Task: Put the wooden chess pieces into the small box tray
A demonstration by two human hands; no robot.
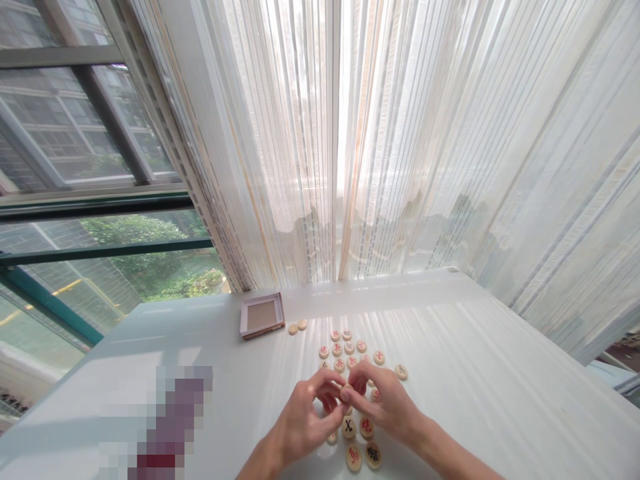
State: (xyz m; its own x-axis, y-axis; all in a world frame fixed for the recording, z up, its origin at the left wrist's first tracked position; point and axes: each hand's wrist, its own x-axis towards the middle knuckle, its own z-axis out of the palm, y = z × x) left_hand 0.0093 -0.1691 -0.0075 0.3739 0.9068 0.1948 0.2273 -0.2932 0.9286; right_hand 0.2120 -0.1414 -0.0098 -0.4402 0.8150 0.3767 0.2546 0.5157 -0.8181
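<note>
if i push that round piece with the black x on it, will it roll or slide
The round piece would probably slide, since it lies flat on the glossy-looking table. Its pale, wood-like look suggests it is stiff and fairly light. Stood on its rounded edge, it might roll.

Round wooden pieces [367, 427], lettered red or black, lie flat in loose rows; two plain discs [293, 329] lie far left; one piece [347, 390] is held.

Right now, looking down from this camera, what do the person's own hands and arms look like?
The left hand and right hand are ordinary human ones, with no gloves, rings or bracelets visible. The left forearm and right forearm show no sleeves, watches, markings or cables.
</note>
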